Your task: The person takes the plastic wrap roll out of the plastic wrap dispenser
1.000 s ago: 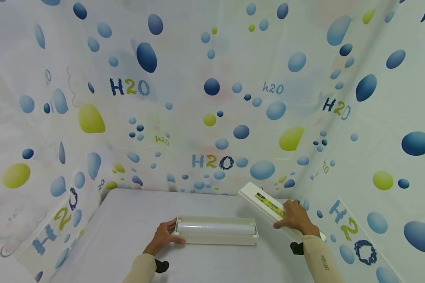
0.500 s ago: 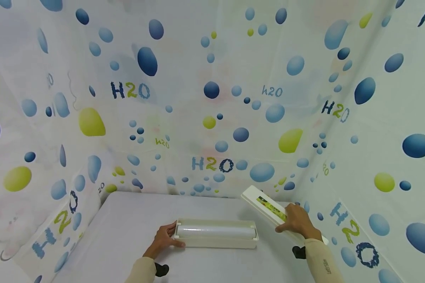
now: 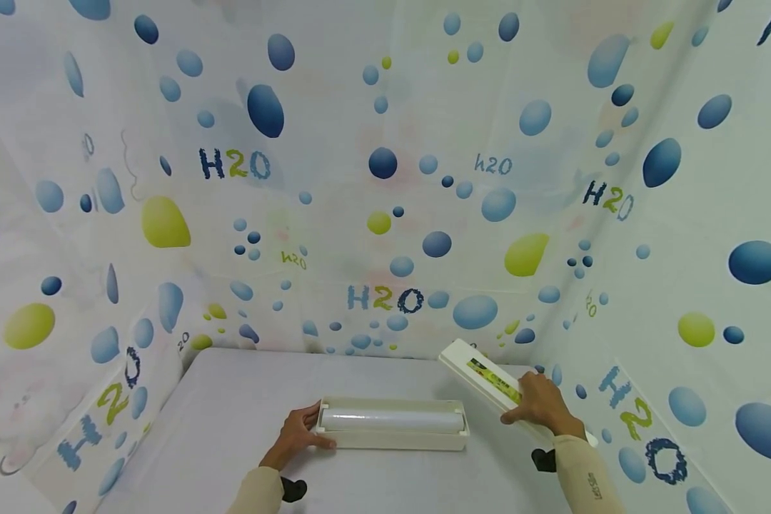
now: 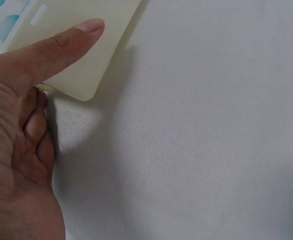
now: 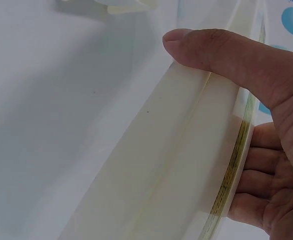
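Observation:
A long cream cling film dispenser box (image 3: pixel 398 440) lies on the white table, uncovered, with a shiny roll of cling film (image 3: pixel 392 420) inside it. My left hand (image 3: pixel 297 432) grips its left end, thumb on the front wall and fingers behind; in the left wrist view the thumb lies across the box's cream side (image 4: pixel 81 70). To the right, my right hand (image 3: pixel 541 404) holds the long white lid (image 3: pixel 465 357) with a green and yellow label, tilted above the table. The right wrist view has the thumb over the lid's edge (image 5: pixel 186 130) and the fingers on its far side.
The table (image 3: pixel 250 385) has a white cover. Patterned sheets with blue and green drops (image 3: pixel 385 214) enclose it at the back and both sides. A small black object (image 3: pixel 293 488) shows at the left wrist, another (image 3: pixel 543 460) at the right.
The right hand and the lid have shifted very slightly to the right. The view has tilted a little. The left hand and the box stay put on the table.

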`<state>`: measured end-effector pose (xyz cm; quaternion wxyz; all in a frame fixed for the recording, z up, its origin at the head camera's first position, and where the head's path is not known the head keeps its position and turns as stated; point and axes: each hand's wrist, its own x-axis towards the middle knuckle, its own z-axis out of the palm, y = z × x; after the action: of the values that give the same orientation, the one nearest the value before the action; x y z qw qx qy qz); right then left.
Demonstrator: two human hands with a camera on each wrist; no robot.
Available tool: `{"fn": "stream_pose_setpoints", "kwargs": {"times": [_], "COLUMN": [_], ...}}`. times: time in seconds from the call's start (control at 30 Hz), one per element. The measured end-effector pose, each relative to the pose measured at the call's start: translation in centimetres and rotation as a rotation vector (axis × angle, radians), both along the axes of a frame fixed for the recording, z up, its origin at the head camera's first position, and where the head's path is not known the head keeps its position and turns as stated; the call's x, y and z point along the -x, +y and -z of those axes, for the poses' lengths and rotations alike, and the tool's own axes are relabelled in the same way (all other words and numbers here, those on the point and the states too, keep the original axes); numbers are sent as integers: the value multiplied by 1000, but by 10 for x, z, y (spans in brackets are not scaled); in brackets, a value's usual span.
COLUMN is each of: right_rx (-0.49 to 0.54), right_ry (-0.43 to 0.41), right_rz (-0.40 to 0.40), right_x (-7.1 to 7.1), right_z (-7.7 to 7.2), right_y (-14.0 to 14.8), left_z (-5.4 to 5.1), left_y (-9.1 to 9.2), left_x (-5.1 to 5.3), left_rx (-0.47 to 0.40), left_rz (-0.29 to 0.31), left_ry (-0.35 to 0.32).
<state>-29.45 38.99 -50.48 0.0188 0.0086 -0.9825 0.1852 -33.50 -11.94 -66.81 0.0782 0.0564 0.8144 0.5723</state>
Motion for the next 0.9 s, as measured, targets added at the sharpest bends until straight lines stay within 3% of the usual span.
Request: {"fn": "stream_pose_setpoints", "kwargs": {"times": [0.2,0.67,0.9], "right_rx": [10,32,31], "right_ry": [-11,-36,-57], "right_rz": [9,48,56], "right_x": [-1,-5,-4], "right_z": [1,0,-1], "right_y": [1,3,4], "left_z": [2,-4,4], "left_y": [0,2,1], "left_x": [0,-1,5], "left_rx": [33,-6,1], "left_rz": [8,-5,3], "left_ry": [24,3,9]}}
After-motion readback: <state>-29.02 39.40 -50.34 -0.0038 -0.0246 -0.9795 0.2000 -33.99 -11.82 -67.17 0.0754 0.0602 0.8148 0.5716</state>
